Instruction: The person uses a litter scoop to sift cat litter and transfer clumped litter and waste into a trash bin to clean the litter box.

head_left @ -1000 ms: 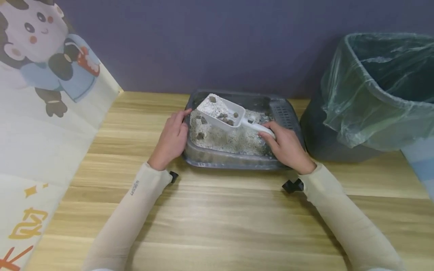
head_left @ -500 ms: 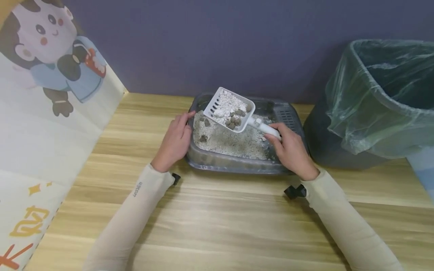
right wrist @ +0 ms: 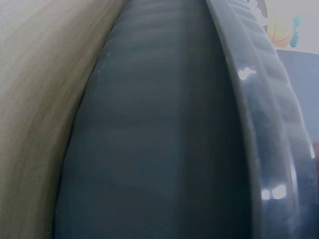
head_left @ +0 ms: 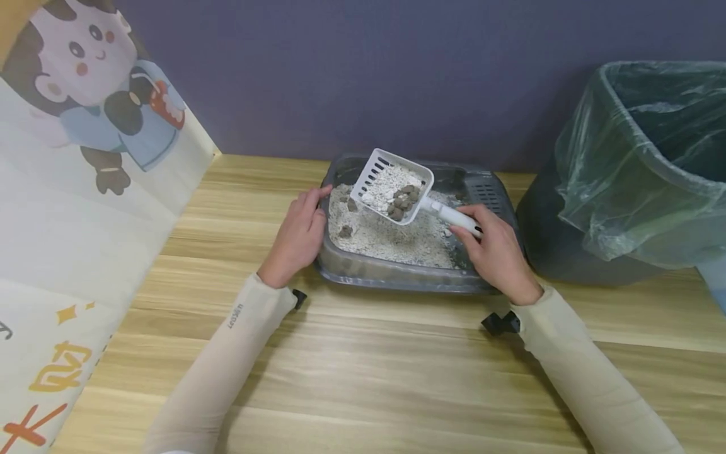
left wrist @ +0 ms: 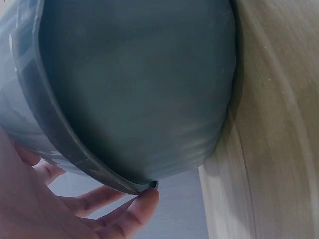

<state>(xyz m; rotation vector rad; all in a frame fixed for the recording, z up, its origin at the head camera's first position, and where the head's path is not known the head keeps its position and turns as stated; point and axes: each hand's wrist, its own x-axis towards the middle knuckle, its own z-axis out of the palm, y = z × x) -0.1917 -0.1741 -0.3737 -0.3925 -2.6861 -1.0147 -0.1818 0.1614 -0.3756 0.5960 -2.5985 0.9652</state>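
A grey litter box, part filled with pale litter, stands on the wooden table against the wall. My right hand grips the handle of a white litter scoop, held above the box. Slots show at the scoop's far left end, and loose litter with several brown clumps lies in it. My left hand holds the box's left rim; in the left wrist view its fingers are curled at the rim's lip. The right wrist view shows the box's outer wall, with the scoop out of sight.
A dark grey bin lined with a clear plastic bag stands close to the box's right end. A dark wall rises behind, and a cartoon-printed panel borders the table on the left. Bare table lies in front.
The scoop has been levelled and shifted right, with its litter heap spread lower and its slots now showing. My left hand keeps its hold on the box; the whole head view has shifted slightly.
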